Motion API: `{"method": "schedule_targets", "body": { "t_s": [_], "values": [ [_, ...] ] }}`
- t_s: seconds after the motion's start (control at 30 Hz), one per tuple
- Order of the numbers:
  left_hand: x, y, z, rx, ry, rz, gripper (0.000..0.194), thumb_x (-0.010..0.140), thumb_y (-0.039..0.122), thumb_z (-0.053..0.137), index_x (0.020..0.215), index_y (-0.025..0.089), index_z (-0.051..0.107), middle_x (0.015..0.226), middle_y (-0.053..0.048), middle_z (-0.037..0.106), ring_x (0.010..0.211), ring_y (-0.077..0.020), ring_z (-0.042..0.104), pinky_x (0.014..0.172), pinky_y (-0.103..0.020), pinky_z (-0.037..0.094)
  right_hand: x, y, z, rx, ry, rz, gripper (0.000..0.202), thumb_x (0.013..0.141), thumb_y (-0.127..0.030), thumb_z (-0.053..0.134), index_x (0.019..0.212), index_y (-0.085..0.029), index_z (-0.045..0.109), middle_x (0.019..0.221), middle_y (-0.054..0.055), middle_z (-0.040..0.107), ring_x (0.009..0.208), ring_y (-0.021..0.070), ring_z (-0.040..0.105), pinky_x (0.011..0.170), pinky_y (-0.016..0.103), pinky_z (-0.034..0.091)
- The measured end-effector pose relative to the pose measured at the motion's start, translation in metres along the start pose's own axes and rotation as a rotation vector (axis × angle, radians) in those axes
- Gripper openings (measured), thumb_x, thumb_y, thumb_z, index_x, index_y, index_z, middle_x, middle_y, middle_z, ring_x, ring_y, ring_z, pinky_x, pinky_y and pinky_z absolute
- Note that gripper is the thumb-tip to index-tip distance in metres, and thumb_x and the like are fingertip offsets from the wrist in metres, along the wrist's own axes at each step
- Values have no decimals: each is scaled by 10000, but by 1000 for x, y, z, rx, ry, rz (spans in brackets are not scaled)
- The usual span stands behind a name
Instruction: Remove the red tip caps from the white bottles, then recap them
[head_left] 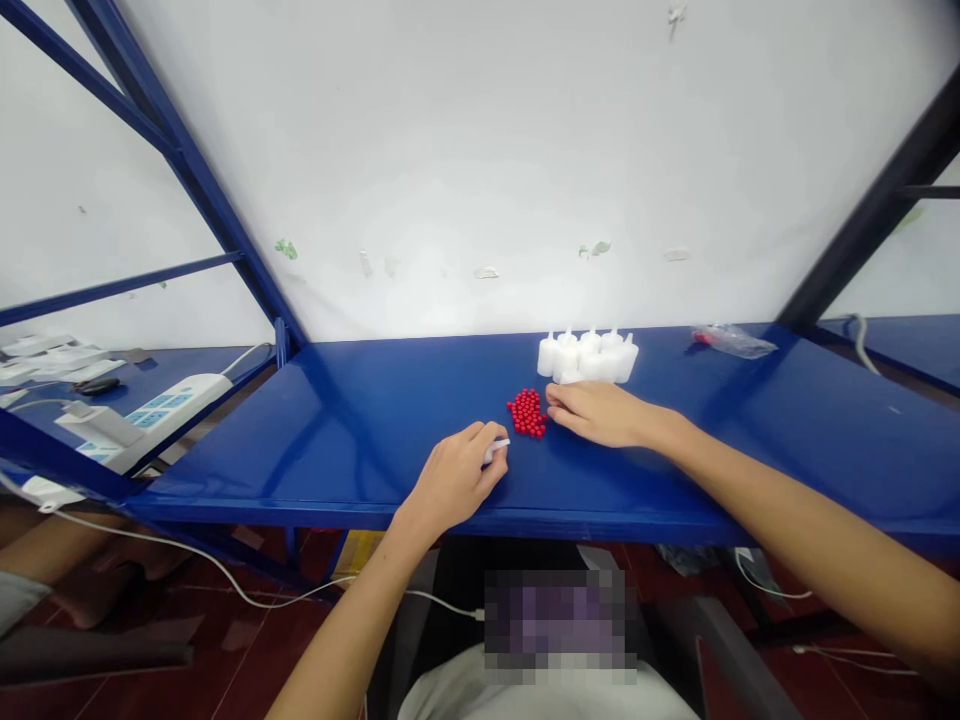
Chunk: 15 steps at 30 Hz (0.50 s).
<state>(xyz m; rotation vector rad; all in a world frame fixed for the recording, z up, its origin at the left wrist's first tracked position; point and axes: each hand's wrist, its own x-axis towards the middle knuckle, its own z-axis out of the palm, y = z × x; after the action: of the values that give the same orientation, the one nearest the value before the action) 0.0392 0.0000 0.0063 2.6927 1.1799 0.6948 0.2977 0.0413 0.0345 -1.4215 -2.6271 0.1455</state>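
Holding a small white piece with a thin pointed tip (496, 449) in the left hand (456, 476), pinching it between the thumb and curled fingers, with most of it hidden in the grip and the tip poking out to the right. Got the right hand (600, 412) at the right edge of a loose patch of tiny round shiny red beads (527, 413), with fingers bunched close together and the thumb tucked near the index. Can't make out any bead between those fingertips, honestly too small from up here. Bending the left wrist a bit over the front edge of a glossy smooth blue tabletop (345, 420), back of the hand up, and stretching the right forearm in long and low from the lower right corner. Just behind the right hand, can see a tight bunch of squat milky-white plastic bottles with skinny nozzles (589, 355), standing upright. Farther right, also spot a crinkly clear plastic bag with a red bit at its left end (735, 342).
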Motion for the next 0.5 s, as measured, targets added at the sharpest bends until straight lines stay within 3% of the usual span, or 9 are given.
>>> {"method": "schedule_targets", "body": {
  "t_s": [0.23,0.5],
  "values": [
    [1,-1,1,-24,-30,-17,166,1003,277,366,988,224,523,865,-5,598,752,-171,570,714,-287,407,2,5,6,93,-84,24,274,964,-453,379,862,-209,450,792,45,604,659,175,509,582,292,299],
    [1,0,2,-140,13,-29,99,948,252,439,1017,213,499,967,-37,594,869,-195,568,807,-322,437,0,-1,2,124,-101,-13,62,865,-216,449,890,-204,504,731,17,587,630,157,488,566,281,281]
  ]
}}
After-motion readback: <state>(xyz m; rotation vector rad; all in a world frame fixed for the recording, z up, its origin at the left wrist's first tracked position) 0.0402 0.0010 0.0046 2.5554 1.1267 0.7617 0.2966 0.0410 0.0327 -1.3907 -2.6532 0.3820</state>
